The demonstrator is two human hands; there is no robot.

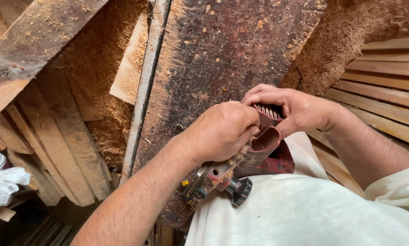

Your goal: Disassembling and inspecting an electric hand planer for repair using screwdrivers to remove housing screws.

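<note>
Both hands clench a red electric planer (259, 157): left hand (220, 130) over its body, right hand (293, 109) behind. Beside it, the dark plank (213, 54) looks unplaned.

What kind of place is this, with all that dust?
Probably a woodworking shop. Sawdust covers everything, wooden planks are stacked nearby, and both hands, left and right, grip a red power tool.

Sawdust heaps (99, 68), stacked planks (386, 86), worn workbench (222, 54)

Left hand (222, 130) fisted in tight grip, right hand (293, 109) curled, fingers bent
</note>
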